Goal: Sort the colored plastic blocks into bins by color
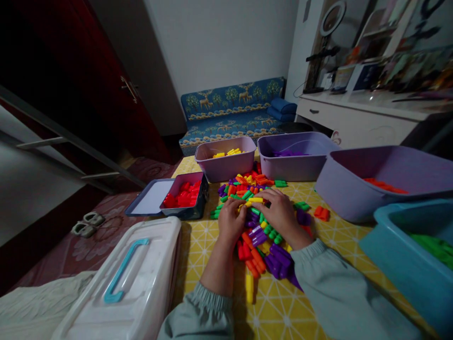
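A mixed heap of plastic toy pieces (253,236) in red, orange, green, purple and yellow lies on the table in front of me. My left hand (231,219) is closed at the left of the heap, its curled fingertips against a yellow plastic piece (243,206). From the right, my right hand (278,212) pinches another yellow plastic piece (255,200) between thumb and fingers. Both hands are close together over the heap, and their fingers partly hide what they grip. A single yellow piece (249,285) lies apart at the near end of the heap.
Behind the heap stand a pinkish bin (226,166) with yellow pieces and a purple bin (293,167) with purple ones. A lilac bin (348,198) and a blue bin (399,250) are at right. A red-filled tin (200,205) and lidded white box (141,293) sit left.
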`<state>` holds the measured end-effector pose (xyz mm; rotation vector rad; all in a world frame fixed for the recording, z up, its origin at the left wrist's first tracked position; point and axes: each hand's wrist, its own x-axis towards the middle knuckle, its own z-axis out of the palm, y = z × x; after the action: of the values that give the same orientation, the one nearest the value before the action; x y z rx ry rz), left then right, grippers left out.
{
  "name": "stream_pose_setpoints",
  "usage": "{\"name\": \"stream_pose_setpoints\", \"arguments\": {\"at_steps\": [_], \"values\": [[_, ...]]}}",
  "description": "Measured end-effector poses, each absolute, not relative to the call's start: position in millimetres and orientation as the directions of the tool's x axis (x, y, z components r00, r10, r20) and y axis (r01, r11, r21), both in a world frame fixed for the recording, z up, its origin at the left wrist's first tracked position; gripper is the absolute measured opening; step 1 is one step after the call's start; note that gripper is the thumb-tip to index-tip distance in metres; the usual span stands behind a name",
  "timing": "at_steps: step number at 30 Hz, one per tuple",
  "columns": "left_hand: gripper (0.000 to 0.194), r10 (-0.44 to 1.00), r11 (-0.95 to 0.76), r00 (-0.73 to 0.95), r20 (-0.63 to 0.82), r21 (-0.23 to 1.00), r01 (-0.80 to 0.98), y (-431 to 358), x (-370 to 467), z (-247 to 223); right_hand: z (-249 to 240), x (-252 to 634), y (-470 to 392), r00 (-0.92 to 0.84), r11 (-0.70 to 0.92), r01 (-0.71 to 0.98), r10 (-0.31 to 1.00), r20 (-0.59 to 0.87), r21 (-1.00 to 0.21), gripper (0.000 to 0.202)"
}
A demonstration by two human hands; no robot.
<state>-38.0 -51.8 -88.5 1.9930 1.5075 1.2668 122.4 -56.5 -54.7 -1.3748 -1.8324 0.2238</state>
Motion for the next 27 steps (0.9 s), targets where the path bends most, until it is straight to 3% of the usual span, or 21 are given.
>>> {"name": "stream_pose_setpoints", "arguments": {"at_steps": [4,8,17,22,27], "values": [[0.016,0.896,-0.376,0.024,0.443,0.731,0.570,-53,-38,-88,-48,120,-58,-0.012,0.377,0.427,0.911,0.412,-0.822,0.030],[0.015,0.896,-0.380,0.026,0.444,0.734,0.562,-52,-38,-87,-24,114,-47,-0.064,0.211,0.088,0.977,0.206,-0.974,0.032],[0.015,0.908,-0.352,0.018,0.419,0.739,0.575,-54,-39,-84,90,65,72,0.085,0.120,-0.162,0.991,0.107,-0.979,0.027],[0.016,0.907,-0.358,0.030,0.420,0.732,0.580,-55,-40,-83,69,57,112,0.110,-0.062,-0.208,0.990,-0.086,-0.976,0.028],[0.015,0.909,-0.357,0.032,0.416,0.734,0.578,-53,-40,-86,48,69,103,0.100,-0.026,-0.199,0.994,-0.046,-0.980,0.023]]}}
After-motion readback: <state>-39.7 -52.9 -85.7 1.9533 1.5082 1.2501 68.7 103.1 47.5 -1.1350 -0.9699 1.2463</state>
